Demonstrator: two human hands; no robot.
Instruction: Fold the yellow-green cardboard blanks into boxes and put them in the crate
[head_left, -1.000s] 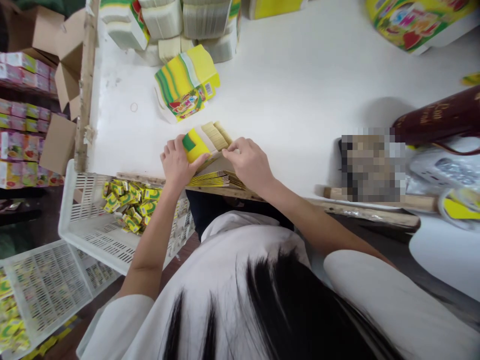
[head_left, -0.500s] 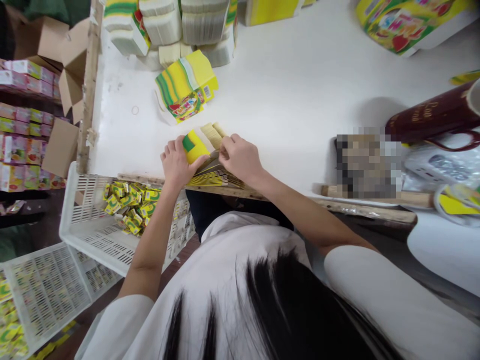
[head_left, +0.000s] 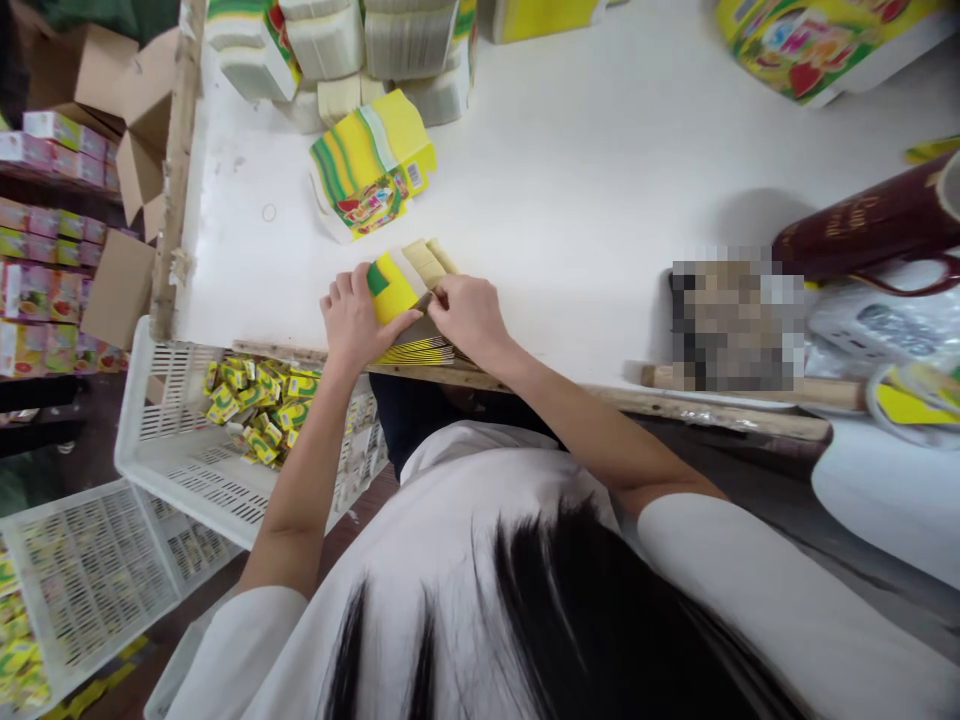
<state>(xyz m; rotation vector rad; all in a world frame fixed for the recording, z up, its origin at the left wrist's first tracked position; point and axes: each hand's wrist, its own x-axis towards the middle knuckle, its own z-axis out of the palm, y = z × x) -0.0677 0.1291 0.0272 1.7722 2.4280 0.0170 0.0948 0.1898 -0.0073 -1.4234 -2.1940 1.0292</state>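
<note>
A small yellow, green and white carton (head_left: pixel 397 287) lies partly folded at the table's front edge. My left hand (head_left: pixel 356 318) is closed on its left side, thumb along the near face. My right hand (head_left: pixel 471 312) pinches the carton's right end, by the pale flaps (head_left: pixel 429 262). Beneath both hands a fanned stack of flat cartons (head_left: pixel 416 351) shows its yellow edges. Just beyond lies a bundle of printed yellow and green cartons (head_left: pixel 373 165). What sits between my right fingertips is mostly hidden.
Stacks of flat cartons (head_left: pixel 322 45) stand at the table's back left. A white crate (head_left: pixel 199 470) with small yellow boxes (head_left: pixel 262 405) is below left. A dark red mug (head_left: pixel 862 225) lies to the right, near a wooden stick (head_left: pixel 832 390). Cardboard boxes (head_left: pixel 112 75) are far left.
My right hand has moved slightly left along the carton, and the flaps at its right end have shifted a little. My left hand stays in place on the carton.
</note>
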